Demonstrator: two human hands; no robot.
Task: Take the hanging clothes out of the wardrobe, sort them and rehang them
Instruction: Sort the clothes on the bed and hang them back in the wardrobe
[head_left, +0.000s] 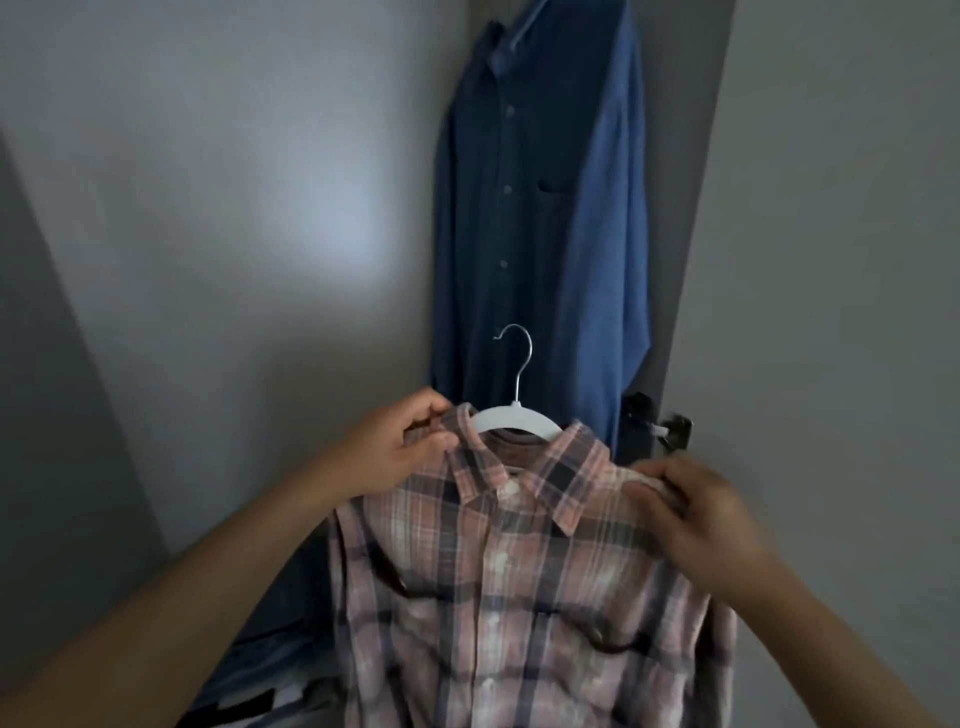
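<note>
A pink and navy plaid shirt (498, 587) hangs on a white hanger (511, 418) with a metal hook, held up in front of me. My left hand (402, 447) pinches the shirt's left shoulder by the collar. My right hand (698, 512) grips its right shoulder. Behind it, a blue denim shirt (540, 218) hangs inside the wardrobe, against the right side.
The grey wardrobe back wall (234, 208) fills the left and centre. A door edge with a dark hinge (660, 423) stands at the right. More fabric, blue and black-and-white, lies low at the left (260, 686).
</note>
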